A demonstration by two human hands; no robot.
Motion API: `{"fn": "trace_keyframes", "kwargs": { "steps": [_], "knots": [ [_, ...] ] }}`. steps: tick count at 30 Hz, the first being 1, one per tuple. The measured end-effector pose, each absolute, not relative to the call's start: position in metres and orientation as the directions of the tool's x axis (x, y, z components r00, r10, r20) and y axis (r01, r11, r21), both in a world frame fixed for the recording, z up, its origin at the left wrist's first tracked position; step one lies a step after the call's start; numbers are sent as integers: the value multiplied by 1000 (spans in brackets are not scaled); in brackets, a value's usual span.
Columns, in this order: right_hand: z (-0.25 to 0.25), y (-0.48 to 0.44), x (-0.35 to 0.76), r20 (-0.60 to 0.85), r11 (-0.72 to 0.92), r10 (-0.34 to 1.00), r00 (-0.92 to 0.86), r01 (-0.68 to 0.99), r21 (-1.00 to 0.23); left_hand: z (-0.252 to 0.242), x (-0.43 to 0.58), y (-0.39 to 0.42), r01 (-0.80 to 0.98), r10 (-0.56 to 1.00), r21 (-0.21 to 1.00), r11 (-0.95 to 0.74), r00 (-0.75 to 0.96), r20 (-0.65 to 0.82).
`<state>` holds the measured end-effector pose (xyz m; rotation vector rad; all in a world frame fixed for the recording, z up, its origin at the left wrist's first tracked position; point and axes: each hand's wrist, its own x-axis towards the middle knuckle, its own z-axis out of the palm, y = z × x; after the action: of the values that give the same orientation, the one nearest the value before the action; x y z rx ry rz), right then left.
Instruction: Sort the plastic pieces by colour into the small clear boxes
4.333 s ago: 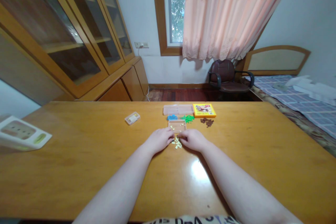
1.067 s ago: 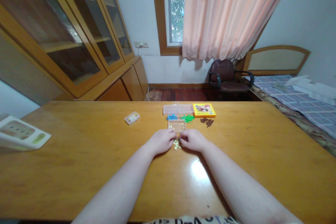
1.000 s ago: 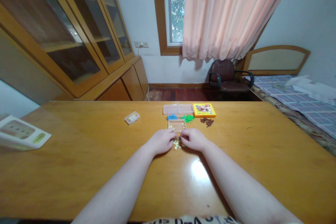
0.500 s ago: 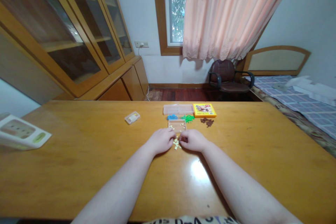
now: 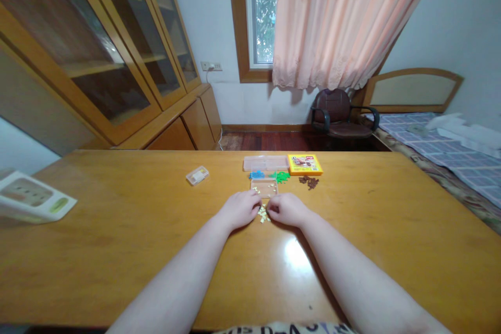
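Clear plastic formed the one small case [image 5: 198, 176] we saw at left. Our left hand [image 5: 239, 210] was half curled, its fingertips just beside one pile of pale-yellow pieces [image 5: 263, 214], too tiny to count. One open tray [image 5: 263, 185] lay just beyond. Our right hand [image 5: 289, 209] was curled likewise, right of the pile; whether either gripped a piece, we couldn't tell. One yellow box [image 5: 305, 165] lay farther right.

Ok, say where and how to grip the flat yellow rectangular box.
Probably pinch the yellow box by its right short side, coming from the right with the bare right hand: it lies flat, a clear plastic container crowds its left, and small brown pieces lie before its near edge.
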<state>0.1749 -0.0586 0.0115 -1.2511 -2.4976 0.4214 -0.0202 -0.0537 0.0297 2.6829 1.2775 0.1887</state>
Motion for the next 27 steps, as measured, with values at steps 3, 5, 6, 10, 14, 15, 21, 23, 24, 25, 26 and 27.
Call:
{"fn": "trace_keyframes", "kwargs": {
  "steps": [3, 5, 6, 10, 14, 15, 21, 23, 24, 25, 26, 27],
  "knots": [
    [10, -58, 175, 170, 545, 831, -529, 718, -432, 30, -20, -54, 767, 787, 204, -609, 616, 31],
    [8, -56, 176, 220, 504, 862, -457, 728, -465, 29, -21, -54, 765, 785, 201, -612, 619, 30],
    [7, -54, 177, 251, 476, 879, -405, 736, -480, 29, -21, -54, 762, 782, 201, -615, 622, 32],
    [1, -47, 180, 327, 362, 922, -209, 765, -532, 26, -21, -53, 761, 781, 209, -615, 623, 30],
    [1, -47, 182, 322, 368, 922, -215, 745, -556, 26, -21, -51, 764, 783, 209, -611, 622, 18],
    [1, -48, 181, 315, 396, 914, -256, 732, -554, 26, -21, -51, 764, 784, 210, -609, 621, 14],
    [5, -55, 176, 203, 553, 827, -524, 698, -455, 25, -21, -49, 755, 772, 195, -626, 636, 12],
    [4, -55, 175, 184, 564, 819, -544, 704, -431, 22, -21, -48, 759, 773, 180, -626, 634, 14],
    [4, -55, 174, 175, 569, 814, -553, 704, -425, 21, -21, -47, 763, 776, 172, -623, 631, 14],
    [4, -54, 174, 164, 574, 810, -563, 703, -419, 20, -21, -47, 767, 779, 164, -620, 627, 14],
    [4, -54, 174, 148, 576, 807, -572, 707, -410, 19, -21, -46, 769, 780, 156, -619, 625, 14],
    [4, -53, 174, 128, 576, 805, -579, 714, -398, 18, -21, -46, 771, 780, 147, -620, 625, 14]
  ]
}}
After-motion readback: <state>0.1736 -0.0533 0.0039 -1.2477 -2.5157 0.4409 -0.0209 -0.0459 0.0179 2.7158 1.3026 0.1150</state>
